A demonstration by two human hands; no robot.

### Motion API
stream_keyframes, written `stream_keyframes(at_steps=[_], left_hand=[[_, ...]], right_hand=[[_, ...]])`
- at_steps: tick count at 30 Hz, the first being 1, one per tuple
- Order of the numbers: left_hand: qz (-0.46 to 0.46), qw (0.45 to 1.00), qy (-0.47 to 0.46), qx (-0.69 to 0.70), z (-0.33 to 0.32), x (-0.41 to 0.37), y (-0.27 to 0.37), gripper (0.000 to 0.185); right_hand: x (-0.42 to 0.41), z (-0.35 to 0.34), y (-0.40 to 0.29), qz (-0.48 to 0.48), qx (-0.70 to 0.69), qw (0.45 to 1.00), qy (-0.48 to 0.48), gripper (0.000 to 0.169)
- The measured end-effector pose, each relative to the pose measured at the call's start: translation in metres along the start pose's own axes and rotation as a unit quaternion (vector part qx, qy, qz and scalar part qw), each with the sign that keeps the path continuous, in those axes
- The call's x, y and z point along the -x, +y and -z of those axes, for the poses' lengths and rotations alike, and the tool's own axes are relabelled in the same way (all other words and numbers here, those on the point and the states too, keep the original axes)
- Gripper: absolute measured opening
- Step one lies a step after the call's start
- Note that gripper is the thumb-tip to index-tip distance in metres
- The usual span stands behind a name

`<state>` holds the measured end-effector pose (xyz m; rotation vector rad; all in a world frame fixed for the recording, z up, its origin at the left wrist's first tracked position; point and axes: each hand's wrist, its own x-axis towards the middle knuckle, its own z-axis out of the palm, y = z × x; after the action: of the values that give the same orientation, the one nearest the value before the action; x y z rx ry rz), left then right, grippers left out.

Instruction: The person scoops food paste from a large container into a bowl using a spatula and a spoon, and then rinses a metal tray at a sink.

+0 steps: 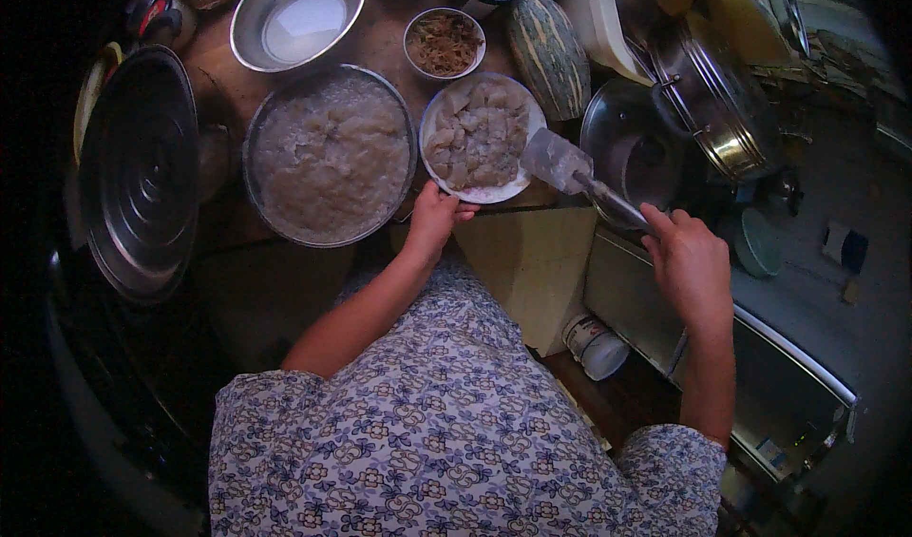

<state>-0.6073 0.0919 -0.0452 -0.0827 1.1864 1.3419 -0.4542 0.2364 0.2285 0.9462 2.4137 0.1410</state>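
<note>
A white plate (486,194) carries pale, glossy food cut into chunks (476,134). My left hand (433,223) grips this plate by its near rim. In my right hand (687,259) is the metal handle of a wide spatula (559,159), its blade smeared with pale residue and overlapping the plate's right edge. Left of the plate, a large round metal pan (412,155) holds a pale, lumpy, sticky mass (331,159).
Behind stand a metal basin (246,41), a bowl (407,52) of brown shredded food and a striped green squash (548,56). A glass lid (595,127) and steel steamer pot (719,109) lie right. A large metal lid (139,180) leans left. Below is a white bucket (595,348).
</note>
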Motion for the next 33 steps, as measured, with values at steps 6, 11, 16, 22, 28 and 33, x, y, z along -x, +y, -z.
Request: stream_keyframes(at_steps=[6,11,16,22,28,33], left_hand=[[-0.005,1.0,0.004,0.001,0.002,-0.004,-0.004,0.03],[0.003,1.0,0.001,0.005,0.003,-0.005,-0.004,0.029],[0.002,1.0,0.003,0.008,0.003,-0.004,-0.003,0.029],[0.008,1.0,-0.006,-0.001,0.004,-0.007,-0.001,0.03],[0.008,1.0,0.0,0.019,0.003,-0.007,-0.002,0.029],[0.003,1.0,0.009,0.008,0.001,-0.006,0.0,0.027]], right_hand=[[-0.014,-0.004,0.005,0.015,-0.004,0.996,-0.088,0.034],[-0.01,-0.023,0.003,0.039,-0.063,0.993,-0.089,0.035],[0.003,-0.035,0.011,0.018,-0.108,0.994,-0.028,0.034],[-0.016,-0.008,0.023,0.013,0.012,0.999,0.035,0.043],[-0.012,-0.039,0.031,0.002,0.058,0.998,0.025,0.048],[0.021,-0.061,0.018,-0.027,0.02,0.999,0.01,0.05]])
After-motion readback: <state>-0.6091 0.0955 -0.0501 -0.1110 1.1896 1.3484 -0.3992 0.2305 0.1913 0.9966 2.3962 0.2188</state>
